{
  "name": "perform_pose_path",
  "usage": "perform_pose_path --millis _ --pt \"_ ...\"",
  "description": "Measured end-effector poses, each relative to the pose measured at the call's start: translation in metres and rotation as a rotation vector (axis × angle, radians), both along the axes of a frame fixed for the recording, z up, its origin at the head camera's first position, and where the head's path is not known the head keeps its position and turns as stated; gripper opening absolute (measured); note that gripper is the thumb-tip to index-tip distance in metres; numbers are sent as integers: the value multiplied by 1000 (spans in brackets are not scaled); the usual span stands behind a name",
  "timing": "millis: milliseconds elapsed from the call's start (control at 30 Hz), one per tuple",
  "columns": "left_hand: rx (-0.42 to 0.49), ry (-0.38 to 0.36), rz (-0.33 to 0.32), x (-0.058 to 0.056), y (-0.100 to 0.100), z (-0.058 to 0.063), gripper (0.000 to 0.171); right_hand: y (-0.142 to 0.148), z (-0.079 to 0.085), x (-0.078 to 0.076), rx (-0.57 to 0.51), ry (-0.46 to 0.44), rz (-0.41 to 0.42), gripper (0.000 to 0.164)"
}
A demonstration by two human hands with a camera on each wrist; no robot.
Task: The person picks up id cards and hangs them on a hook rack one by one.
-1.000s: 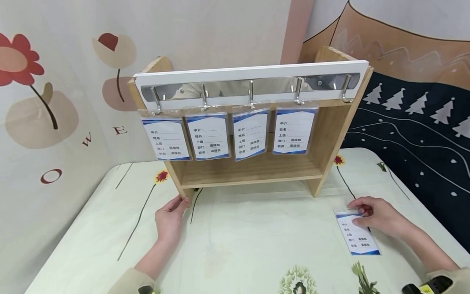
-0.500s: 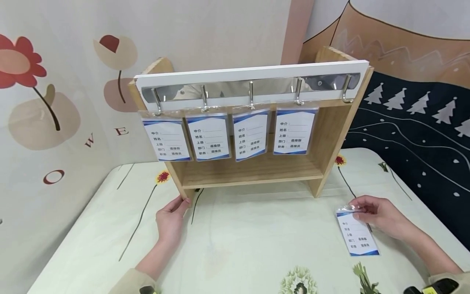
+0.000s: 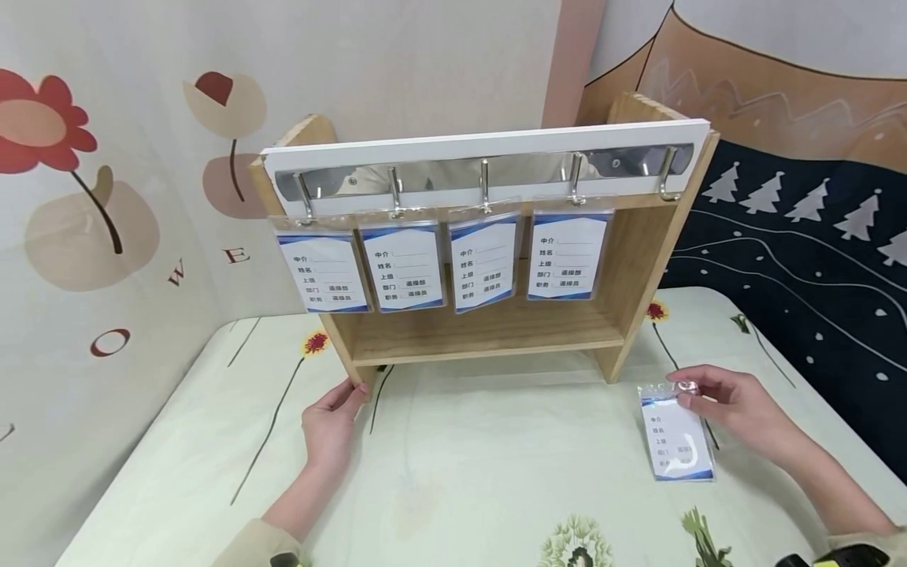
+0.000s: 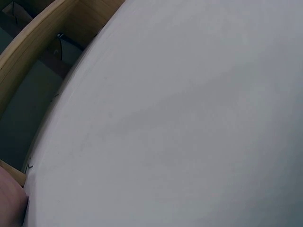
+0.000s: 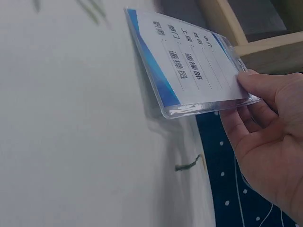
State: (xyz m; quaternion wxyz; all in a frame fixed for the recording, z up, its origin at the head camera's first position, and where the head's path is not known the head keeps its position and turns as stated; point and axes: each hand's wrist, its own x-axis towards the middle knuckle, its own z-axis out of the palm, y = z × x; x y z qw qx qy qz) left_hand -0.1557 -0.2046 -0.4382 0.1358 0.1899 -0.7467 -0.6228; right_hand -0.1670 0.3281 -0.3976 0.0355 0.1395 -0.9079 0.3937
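My right hand (image 3: 740,413) pinches a clear-sleeved badge card (image 3: 676,441) by its top edge, thumb on the printed face. In the right wrist view the badge card (image 5: 180,66) is tilted, its lower end raised over the cloth. My left hand (image 3: 329,429) holds the bottom of the left leg of a wooden shelf (image 3: 482,346); only a bit of that hand (image 4: 10,203) shows in the left wrist view. Across the shelf's top runs a white rail (image 3: 489,139) with several metal hooks. Similar badges (image 3: 563,256) hang from the hooks; the rightmost hook (image 3: 667,173) carries none.
A pale flowered cloth (image 3: 482,457) covers the surface under the shelf. Behind stands a light patterned curtain (image 3: 439,71). To the right hangs dark fabric (image 3: 794,315) with white trees. The shelf leans slightly, its board facing me.
The right hand has lifted the badge card a little off the cloth and moved it slightly up and left. The left hand stays on the shelf leg.
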Motion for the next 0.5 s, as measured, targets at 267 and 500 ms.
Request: perform_pose_path --millis 267,500 --pt "-8 -2 -2 0 1 1 40 -6 20 -2 -15 44 -1 28" --pt "5 16 4 0 2 0 40 -9 35 -7 -21 94 25 26"
